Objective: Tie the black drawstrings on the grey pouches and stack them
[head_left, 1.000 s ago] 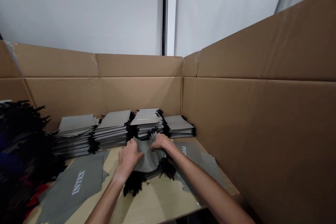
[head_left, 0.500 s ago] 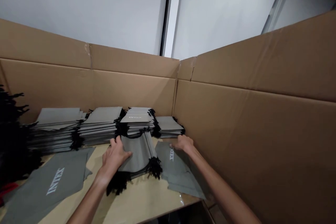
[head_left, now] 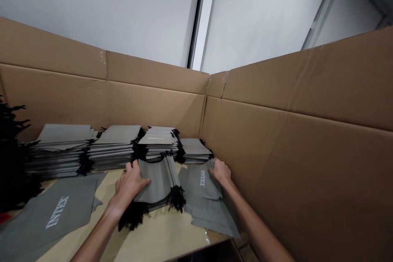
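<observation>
My left hand [head_left: 130, 182] grips the left edge of a small bundle of grey pouches [head_left: 155, 180] with black cord ends, its thumb on top and the bundle bowed. On the right, my right hand [head_left: 220, 170] pinches the upper right corner of a grey sheet [head_left: 201, 180] printed INTEX. That sheet lies partly lifted over other grey sheets [head_left: 211, 215] near the right edge of the board. The fingertips of my right hand are partly hidden behind the sheet's corner.
Several stacks of grey pouches [head_left: 113, 147] with black cords stand along the back cardboard wall [head_left: 153, 102]. Large INTEX sheets [head_left: 61, 208] lie at left beside a black cord pile [head_left: 15, 163]. A cardboard wall [head_left: 291, 163] rises at right; the board's edge is in front.
My right hand has drawn the printed sheet's corner up and slightly right, so more of the print shows. The left hand keeps its hold on the bundle. The view has shifted slightly.
</observation>
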A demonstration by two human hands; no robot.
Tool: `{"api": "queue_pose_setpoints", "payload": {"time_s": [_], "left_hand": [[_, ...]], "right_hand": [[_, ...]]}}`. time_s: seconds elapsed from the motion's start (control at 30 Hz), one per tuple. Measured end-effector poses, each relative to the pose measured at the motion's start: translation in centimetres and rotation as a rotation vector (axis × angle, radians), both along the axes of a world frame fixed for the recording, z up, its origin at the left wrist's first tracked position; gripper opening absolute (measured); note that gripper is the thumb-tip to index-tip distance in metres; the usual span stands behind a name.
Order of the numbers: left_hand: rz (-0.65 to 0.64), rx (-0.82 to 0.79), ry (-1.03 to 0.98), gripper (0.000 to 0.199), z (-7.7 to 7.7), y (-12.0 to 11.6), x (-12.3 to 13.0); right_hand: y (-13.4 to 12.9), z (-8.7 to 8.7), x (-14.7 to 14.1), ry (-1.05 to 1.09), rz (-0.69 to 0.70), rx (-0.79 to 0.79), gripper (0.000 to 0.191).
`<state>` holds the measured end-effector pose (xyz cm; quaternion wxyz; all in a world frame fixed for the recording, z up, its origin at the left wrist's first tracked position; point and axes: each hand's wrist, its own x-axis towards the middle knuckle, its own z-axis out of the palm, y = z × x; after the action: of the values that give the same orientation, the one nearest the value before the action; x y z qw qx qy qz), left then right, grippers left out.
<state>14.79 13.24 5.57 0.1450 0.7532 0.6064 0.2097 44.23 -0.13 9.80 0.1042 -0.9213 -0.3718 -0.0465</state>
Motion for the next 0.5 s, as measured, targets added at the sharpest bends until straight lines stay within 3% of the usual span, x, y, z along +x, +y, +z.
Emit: {"api": "queue_pose_setpoints", "payload": {"time_s": [0.1,0.2,0.27,0.33,0.43,0.5], "left_hand": [[-0.002,0.001,-0.156,0.055,0.9,-0.8,0.2],[-0.047,0.057,-0.373,0.073,2.3,-2.4,0.2],[-0.141,0.082,-0.543,0.06,3.0,-3.9,0.1],[-0.246,0.061,-0.721,0.041,3.3,-5.5,-0.2],[-0.273,-0.004,-0.995,0.064,3.0,-7.7,-1.8],[-0.201,-0.009,-1.141,0.059,2.6,-8.4,-3.8]], "right_hand": [[-0.5,3.1,-1.1,-0.052,0.075,0.068,0.032],[-1.1,5.8,-4.5,-0.12,0.198,0.206,0.019],[-1.3,6.5,-7.6,-0.155,0.307,0.32,0.02],[-1.3,6.1,-11.1,-0.179,0.471,0.419,0.019],[-0.6,3.8,-16.4,-0.282,0.908,0.628,0.021],[0.1,2.1,-19.4,-0.282,1.109,0.66,0.021]]}}
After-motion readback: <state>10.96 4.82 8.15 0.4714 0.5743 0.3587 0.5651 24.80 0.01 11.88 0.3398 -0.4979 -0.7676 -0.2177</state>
